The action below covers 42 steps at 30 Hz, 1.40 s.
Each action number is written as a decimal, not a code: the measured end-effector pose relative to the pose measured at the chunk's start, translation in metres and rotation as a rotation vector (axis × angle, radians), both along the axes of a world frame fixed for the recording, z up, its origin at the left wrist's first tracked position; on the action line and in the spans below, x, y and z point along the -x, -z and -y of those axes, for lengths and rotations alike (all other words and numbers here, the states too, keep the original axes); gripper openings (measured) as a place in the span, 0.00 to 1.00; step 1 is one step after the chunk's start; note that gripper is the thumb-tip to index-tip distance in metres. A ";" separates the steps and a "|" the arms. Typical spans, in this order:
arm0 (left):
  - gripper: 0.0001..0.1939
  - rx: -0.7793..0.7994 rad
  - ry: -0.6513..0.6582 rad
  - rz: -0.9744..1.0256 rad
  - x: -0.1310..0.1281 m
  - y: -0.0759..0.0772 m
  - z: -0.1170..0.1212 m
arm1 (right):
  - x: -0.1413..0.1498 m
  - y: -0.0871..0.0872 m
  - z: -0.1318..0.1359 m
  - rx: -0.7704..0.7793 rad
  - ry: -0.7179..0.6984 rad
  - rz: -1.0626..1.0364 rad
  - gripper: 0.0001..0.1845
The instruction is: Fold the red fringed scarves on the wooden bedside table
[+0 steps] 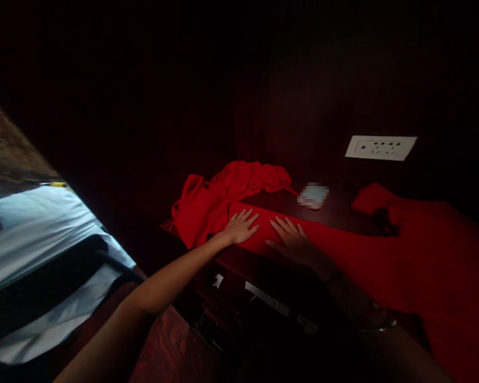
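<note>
A red garment (355, 247) lies across a dark wooden surface (335, 214), one part stretched flat and the right part spilling over the front edge. My left hand (241, 227) rests on the flat part, palm down with fingers spread. Beside it, my right hand (290, 239) also presses on the red cloth, its fingers apart. Left of and behind my left hand, the red fabric is bunched in loose folds (243, 178). Neither hand grips anything. Deep shadow hides much of the front of the furniture.
Behind the cloth lies a small blurred pale item (313, 196). A white socket panel (381, 148) is on the dark wall. White strips (267, 299) mark the furniture's front. At left are a black chair-like frame (43, 271) and pale bedding-like fabric (56, 213).
</note>
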<state>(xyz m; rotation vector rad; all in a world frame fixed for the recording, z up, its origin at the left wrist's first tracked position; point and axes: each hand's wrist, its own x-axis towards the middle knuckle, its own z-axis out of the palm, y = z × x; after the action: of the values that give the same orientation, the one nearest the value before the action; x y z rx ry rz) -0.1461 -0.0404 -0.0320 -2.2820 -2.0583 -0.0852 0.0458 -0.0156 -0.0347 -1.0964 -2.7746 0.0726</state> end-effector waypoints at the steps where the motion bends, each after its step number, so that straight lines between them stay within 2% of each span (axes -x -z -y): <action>1: 0.27 0.023 -0.005 0.015 0.002 0.003 -0.002 | 0.000 -0.001 -0.003 -0.010 0.046 -0.001 0.37; 6: 0.29 0.064 -0.048 0.054 0.012 0.007 -0.007 | -0.013 0.004 -0.008 0.004 0.158 0.077 0.38; 11: 0.29 0.070 -0.073 0.057 0.014 0.006 -0.006 | -0.054 0.006 -0.012 0.063 0.322 0.124 0.40; 14: 0.29 0.096 -0.097 0.046 0.007 0.001 -0.007 | -0.079 0.001 -0.013 0.124 0.478 0.161 0.41; 16: 0.29 0.110 -0.123 0.030 -0.004 -0.004 -0.012 | -0.086 -0.002 -0.010 0.106 0.537 0.157 0.41; 19: 0.29 0.012 -0.059 0.047 -0.028 -0.008 -0.023 | -0.085 -0.004 -0.003 0.040 0.484 0.114 0.39; 22: 0.31 -0.006 0.028 0.096 -0.045 -0.001 -0.033 | -0.092 -0.004 -0.001 0.078 0.449 0.148 0.38; 25: 0.34 0.050 0.008 0.096 -0.045 0.010 -0.040 | -0.128 -0.007 -0.003 0.090 0.569 0.254 0.34; 28: 0.34 0.035 0.009 0.099 -0.040 0.017 -0.044 | -0.186 -0.012 -0.002 -0.035 0.692 0.341 0.30; 31: 0.34 0.033 0.006 0.103 -0.037 0.018 -0.046 | -0.242 -0.015 0.002 -0.109 0.829 0.314 0.28; 34: 0.33 0.038 0.001 0.104 -0.038 0.016 -0.046 | -0.274 -0.018 0.006 -0.122 0.943 0.255 0.29; 36: 0.33 0.034 0.000 0.109 -0.041 0.014 -0.044 | -0.273 -0.023 0.005 -0.181 0.940 0.192 0.31; 38: 0.32 0.013 0.005 0.115 -0.044 0.013 -0.041 | -0.249 -0.030 0.004 -0.258 0.851 0.101 0.32; 40: 0.29 -0.053 0.016 0.120 -0.047 0.011 -0.036 | -0.207 -0.034 0.002 -0.300 0.687 0.013 0.33; 42: 0.26 -0.156 0.040 0.113 -0.045 0.006 -0.031 | -0.154 -0.033 0.002 -0.259 0.483 -0.033 0.34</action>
<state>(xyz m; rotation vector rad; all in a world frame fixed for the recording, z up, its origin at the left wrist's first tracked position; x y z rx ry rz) -0.1009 -0.0094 -0.0378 -2.2721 -1.9786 -0.3716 0.1997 -0.0177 -0.0018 -1.6242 -2.3260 -0.3122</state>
